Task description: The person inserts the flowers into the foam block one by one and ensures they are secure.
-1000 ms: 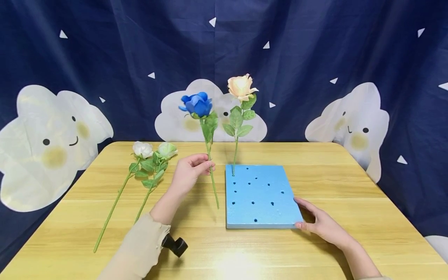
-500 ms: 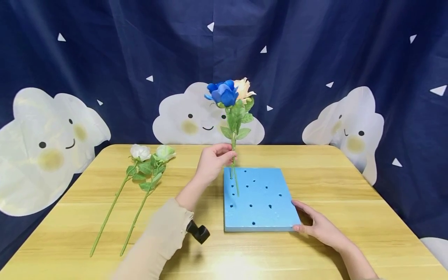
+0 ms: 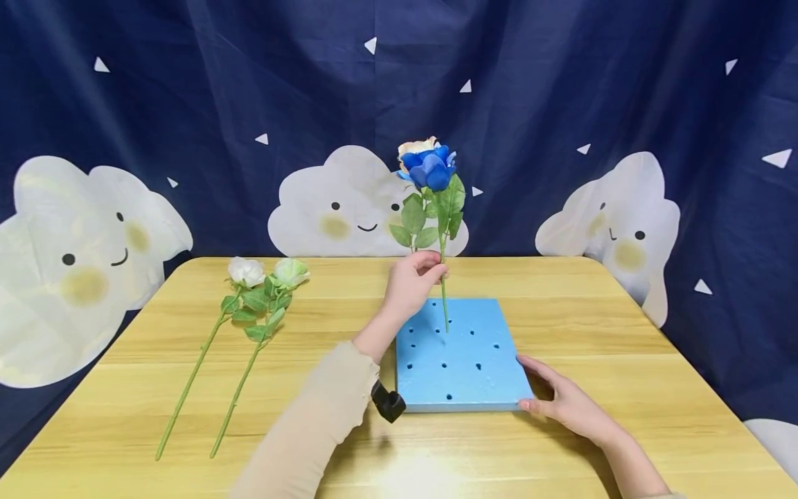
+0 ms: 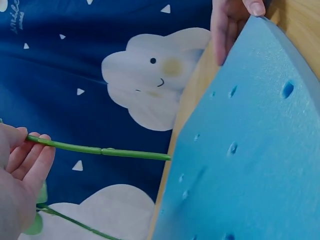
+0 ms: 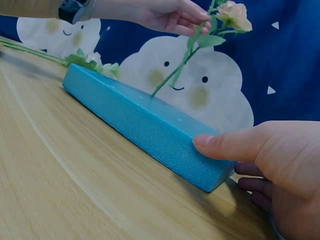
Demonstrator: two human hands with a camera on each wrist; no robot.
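Note:
My left hand (image 3: 413, 283) pinches the green stem of a blue artificial rose (image 3: 430, 168), held upright over the foam board. The stem's lower end hangs above the holes, apart from the board in the right wrist view. Behind it a peach rose (image 5: 234, 16) stands in a hole at the board's back left, its bloom mostly hidden by the blue one in the head view. The light-blue foam board (image 3: 467, 381) lies flat with several holes. My right hand (image 3: 570, 402) grips its front right corner, thumb (image 5: 220, 145) on the front edge and fingers along the right side.
A white rose (image 3: 246, 272) and a pale green rose (image 3: 291, 272) lie on the wooden table (image 3: 125, 409) at left, stems toward the front. A dark blue curtain (image 3: 530, 69) with clouds hangs behind the table. A black wrist device (image 3: 388, 402) sits on the left forearm.
My left hand has carried the blue rose rightward from beside the board, past the peach rose, to over the board's back part. The right hand keeps its grip on the corner.

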